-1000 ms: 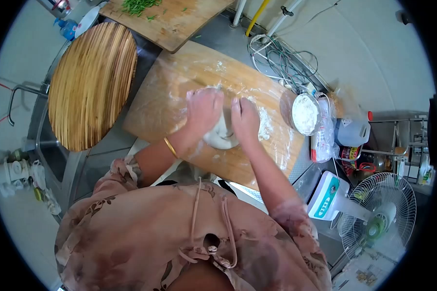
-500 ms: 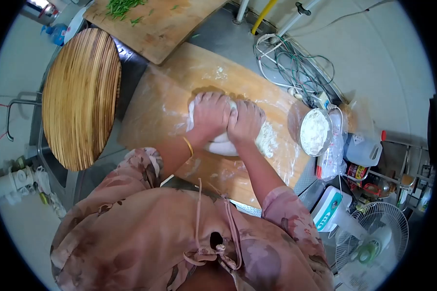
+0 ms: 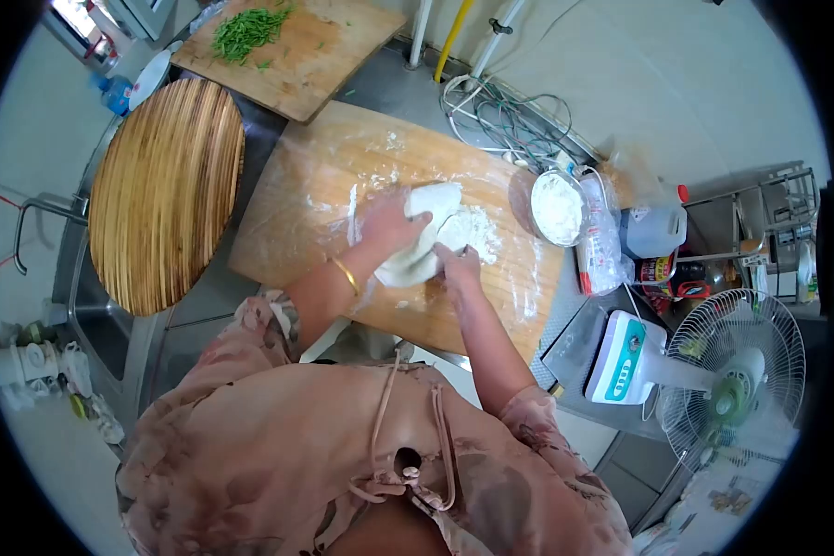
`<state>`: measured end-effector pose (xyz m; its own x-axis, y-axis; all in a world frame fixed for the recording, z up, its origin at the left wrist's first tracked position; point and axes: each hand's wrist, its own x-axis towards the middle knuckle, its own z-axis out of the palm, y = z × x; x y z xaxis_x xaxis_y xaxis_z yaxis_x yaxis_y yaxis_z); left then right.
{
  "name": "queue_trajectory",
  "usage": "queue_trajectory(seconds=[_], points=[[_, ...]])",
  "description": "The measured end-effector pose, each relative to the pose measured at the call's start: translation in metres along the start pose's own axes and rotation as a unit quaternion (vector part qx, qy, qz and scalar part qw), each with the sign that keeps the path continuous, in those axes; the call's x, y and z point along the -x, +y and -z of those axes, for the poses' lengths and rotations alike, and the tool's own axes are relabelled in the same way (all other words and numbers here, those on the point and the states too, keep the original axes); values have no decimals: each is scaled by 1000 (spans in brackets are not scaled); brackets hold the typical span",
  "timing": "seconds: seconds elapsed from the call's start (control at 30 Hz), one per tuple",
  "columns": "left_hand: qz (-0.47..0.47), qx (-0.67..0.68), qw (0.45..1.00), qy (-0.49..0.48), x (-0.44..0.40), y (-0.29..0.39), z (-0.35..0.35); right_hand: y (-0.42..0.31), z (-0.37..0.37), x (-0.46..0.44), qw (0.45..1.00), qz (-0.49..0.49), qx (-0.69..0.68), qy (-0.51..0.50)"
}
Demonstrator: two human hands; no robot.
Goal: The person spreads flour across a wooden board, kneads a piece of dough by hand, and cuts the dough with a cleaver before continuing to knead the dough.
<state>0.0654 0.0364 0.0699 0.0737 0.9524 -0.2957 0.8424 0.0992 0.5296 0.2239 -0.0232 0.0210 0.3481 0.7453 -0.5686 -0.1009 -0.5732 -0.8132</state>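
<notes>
A lump of white dough [image 3: 435, 198] lies lifted and folded on a floured wooden board [image 3: 287, 208]. My left hand [image 3: 386, 225] grips its left side, the thumb lying over the dough and the other fingers smeared by motion. At the lower right edge of the dough, my right hand [image 3: 460, 266] is closed, with thumb and fingers pinching that edge. Loose flour [image 3: 473, 233] is heaped on the board just right of the dough, close to my right fingertips.
A bowl of flour [image 3: 558, 208] stands at the board's right corner. A second board [image 3: 315, 46] with chopped greens [image 3: 250, 33] is at the back. To the left is a round wooden lid [image 3: 167, 195]; to the right are a scale [image 3: 624, 357] and a fan [image 3: 737, 380].
My hands have gone from pressing side by side on the dough to holding its edges apart. The dough has opened out, and loose flour shows beside it. The view has shifted.
</notes>
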Motion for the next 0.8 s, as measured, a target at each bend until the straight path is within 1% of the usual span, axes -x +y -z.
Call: queue_trajectory(seconds=[0.03,0.07,0.13,0.17,0.2,0.23,0.27,0.3,0.33,0.43,0.47,0.57,0.6,0.7,0.73,0.8], points=[[33,40,999,-11,10,0,-3,-13,-3,8,1000,27,4,-12],[55,103,992,-38,18,-1,-4,-26,5,22,999,31,28,11],[100,228,963,-99,37,-2,-8,-50,14,48,976,157,151,-21],[105,202,971,-72,46,-2,-12,-59,19,57,952,216,212,-37],[110,174,978,-45,53,-2,-15,-70,15,66,951,182,240,-69],[115,144,983,-18,55,-3,-15,-71,7,66,906,268,325,-29],[61,125,990,32,55,-4,-16,-69,-3,67,846,347,404,10],[7,108,991,81,54,-1,-18,-65,-13,67,770,421,477,46],[-45,90,986,132,50,1,-21,-50,-27,54,770,429,468,66],[-186,49,960,205,21,-10,-35,-36,-43,10,713,486,500,74],[-195,30,959,206,6,-12,-40,-34,-44,-7,711,471,517,75],[-171,40,973,148,-28,-2,-30,-52,-49,-47,767,442,463,51],[-180,43,966,180,-42,-5,-36,-56,-53,-58,746,465,467,94],[-175,60,972,148,-63,3,-23,-76,-59,-76,789,379,481,53],[-174,50,966,182,-67,4,-25,-74,-60,-82,772,421,469,81],[-165,24,969,183,-65,5,-25,-73,-61,-83,773,430,457,91]])
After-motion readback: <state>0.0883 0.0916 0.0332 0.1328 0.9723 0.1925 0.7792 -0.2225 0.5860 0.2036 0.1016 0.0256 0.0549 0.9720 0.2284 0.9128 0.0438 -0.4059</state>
